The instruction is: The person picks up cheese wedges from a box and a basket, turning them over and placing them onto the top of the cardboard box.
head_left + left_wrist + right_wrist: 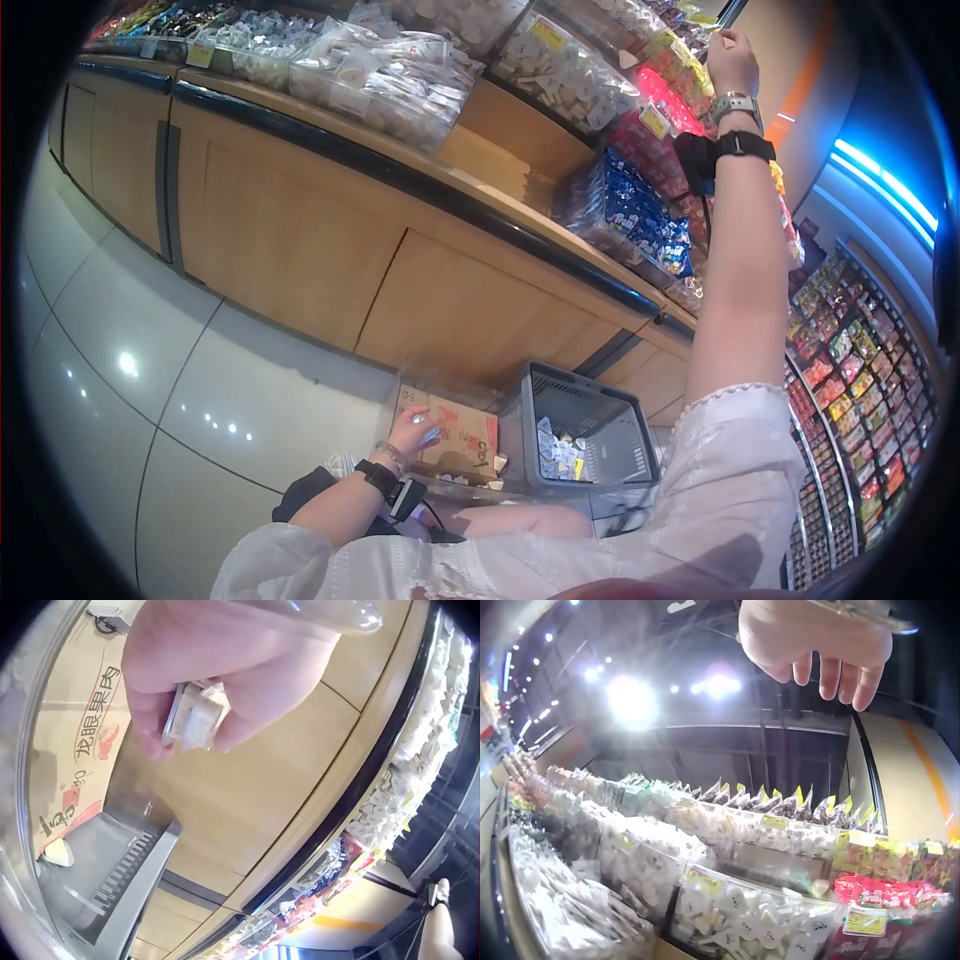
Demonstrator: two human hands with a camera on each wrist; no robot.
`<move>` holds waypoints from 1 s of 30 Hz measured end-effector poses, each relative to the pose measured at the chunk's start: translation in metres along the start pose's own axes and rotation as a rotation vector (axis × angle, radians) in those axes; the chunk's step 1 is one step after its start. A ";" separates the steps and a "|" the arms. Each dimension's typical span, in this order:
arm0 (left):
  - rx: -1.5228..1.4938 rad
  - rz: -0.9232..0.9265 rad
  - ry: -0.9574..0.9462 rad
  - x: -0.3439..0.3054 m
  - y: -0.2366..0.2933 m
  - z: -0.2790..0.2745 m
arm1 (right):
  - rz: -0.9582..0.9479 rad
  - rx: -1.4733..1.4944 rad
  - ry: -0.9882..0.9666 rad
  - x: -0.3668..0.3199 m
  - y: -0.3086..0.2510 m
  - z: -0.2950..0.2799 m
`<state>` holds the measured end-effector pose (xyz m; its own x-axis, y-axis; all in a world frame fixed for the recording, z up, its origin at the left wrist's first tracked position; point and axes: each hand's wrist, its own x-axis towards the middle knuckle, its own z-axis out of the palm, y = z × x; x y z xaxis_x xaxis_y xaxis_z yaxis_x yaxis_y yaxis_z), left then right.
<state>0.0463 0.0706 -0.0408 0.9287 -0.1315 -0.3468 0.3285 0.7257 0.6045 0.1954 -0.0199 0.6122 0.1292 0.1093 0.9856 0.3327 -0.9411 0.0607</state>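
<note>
My left hand [408, 437] pinches a small white wrapped packet [199, 718] between thumb and fingers, low near the floor. Beneath and beside it is a clear plastic bin lined with printed cardboard [460, 437], with a few pale pieces along its near side. To the right stands a grey basket [532, 400] holding several small white packets [560, 452]. My right hand [733, 62] is raised at the far end of the arm, above the display of sweets. In the right wrist view its fingers [829, 675] hang loosely bent, with nothing visible in them.
Clear bins of white packets [385, 75] line the wooden counter [290, 210]. Farther right are blue-wrapped packets [640, 215] and bright pink bags [668, 98]. The counter's dark rounded edge overhangs the tiled floor [110, 390]. A packed rack [870, 390] stands at far right.
</note>
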 end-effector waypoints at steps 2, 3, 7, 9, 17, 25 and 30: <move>0.076 0.078 -0.014 -0.003 -0.004 0.001 | -0.048 0.041 0.099 -0.024 -0.003 -0.004; 0.039 0.096 -0.037 -0.007 -0.001 0.004 | -0.095 0.046 0.070 -0.039 -0.007 -0.008; -0.020 0.247 -0.040 -0.020 0.017 0.013 | -0.180 0.399 -0.155 -0.132 -0.016 -0.006; -0.060 0.339 -0.068 -0.022 0.024 0.014 | -0.258 0.523 -0.533 -0.220 -0.045 -0.022; 0.303 0.811 -0.039 -0.034 0.030 0.026 | 0.526 0.884 -1.428 -0.523 -0.068 -0.038; 0.634 0.846 -0.036 -0.042 0.028 0.030 | 0.728 1.001 -1.514 -0.548 -0.051 -0.028; 0.735 0.930 0.080 -0.038 0.027 0.029 | 0.540 0.835 -0.719 -0.507 -0.053 -0.037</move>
<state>0.0252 0.0759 0.0094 0.8582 0.3024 0.4147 -0.4219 -0.0447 0.9056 0.0779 -0.0373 0.1153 0.8339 0.1688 0.5255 0.5388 -0.4551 -0.7089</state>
